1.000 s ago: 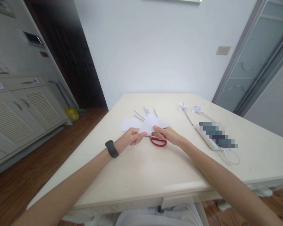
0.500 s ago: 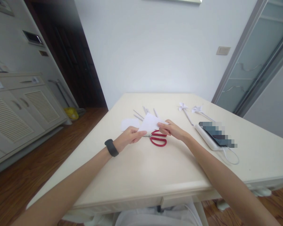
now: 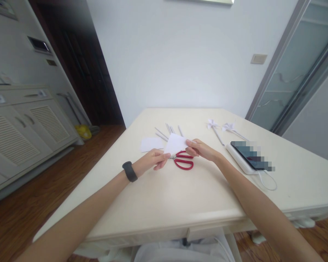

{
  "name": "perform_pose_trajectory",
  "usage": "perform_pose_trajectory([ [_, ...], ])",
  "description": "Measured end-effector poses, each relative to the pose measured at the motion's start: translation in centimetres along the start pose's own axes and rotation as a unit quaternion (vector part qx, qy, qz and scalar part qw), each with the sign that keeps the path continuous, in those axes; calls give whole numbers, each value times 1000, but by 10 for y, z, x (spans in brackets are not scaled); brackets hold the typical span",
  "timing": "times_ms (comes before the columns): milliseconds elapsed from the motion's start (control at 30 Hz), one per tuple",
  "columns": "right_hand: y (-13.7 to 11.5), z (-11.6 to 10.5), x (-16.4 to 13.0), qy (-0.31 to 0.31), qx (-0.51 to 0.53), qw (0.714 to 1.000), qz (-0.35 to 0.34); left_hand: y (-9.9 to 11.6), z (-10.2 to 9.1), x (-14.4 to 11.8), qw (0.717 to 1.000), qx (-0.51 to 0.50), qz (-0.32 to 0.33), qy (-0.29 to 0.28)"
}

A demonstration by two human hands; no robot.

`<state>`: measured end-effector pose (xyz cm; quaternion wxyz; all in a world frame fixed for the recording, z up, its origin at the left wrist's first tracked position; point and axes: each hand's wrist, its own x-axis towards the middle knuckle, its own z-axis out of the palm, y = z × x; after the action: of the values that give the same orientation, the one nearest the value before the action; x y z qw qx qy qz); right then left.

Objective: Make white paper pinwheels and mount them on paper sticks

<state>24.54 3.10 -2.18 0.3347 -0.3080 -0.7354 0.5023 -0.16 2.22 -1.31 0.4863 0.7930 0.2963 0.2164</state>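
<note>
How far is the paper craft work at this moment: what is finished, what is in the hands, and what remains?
Done: two paper pinwheels lie finished at the far right of the table. In hand: the left hand and right hand hold one white paper piece above the red scissors, which lie untouched. Left: another paper sheet and several thin sticks are not yet used.

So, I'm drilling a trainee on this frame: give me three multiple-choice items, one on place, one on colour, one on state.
1. Where do the scissors lie?
A. on the table
B. on the floor
C. on the phone

2. What colour are the scissor handles?
A. blue
B. red
C. black

3. How is the white paper held?
A. flat, untouched
B. by one hand
C. by both hands

A: they rest on the tabletop between the hands.
B: the loops are red.
C: the left hand and the right hand each pinch an edge.
</note>
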Motion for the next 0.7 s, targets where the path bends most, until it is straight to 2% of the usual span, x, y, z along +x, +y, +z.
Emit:
perform_pose_trajectory([
  [67, 0, 0, -1, -6, 7, 1000, 4, -1, -1, -1, 1000, -1, -3, -8],
  [133, -1, 4, 0, 16, 23, 1000, -8, -3, -1, -1, 1000, 2, -3, 0],
  [233, -4, 23, 4, 54, 54, 997, -34, -6, -1, 0, 1000, -4, 4, 23],
  [367, -10, 54, 8, -23, -1, 1000, -16, -9, 3, 2, 999, -45, -8, 23],
  [433, -11, 61, 9, -23, -13, 1000, -9, -9, 4, 2, 998, -58, -9, 4],
  [567, -6, 62, 8, -3, -21, 1000, 15, -7, 7, 2, 996, -70, -13, -45],
  [700, -2, 60, 8, 19, -9, 999, 24, -5, 8, 1, 997, -56, -17, -46],
])
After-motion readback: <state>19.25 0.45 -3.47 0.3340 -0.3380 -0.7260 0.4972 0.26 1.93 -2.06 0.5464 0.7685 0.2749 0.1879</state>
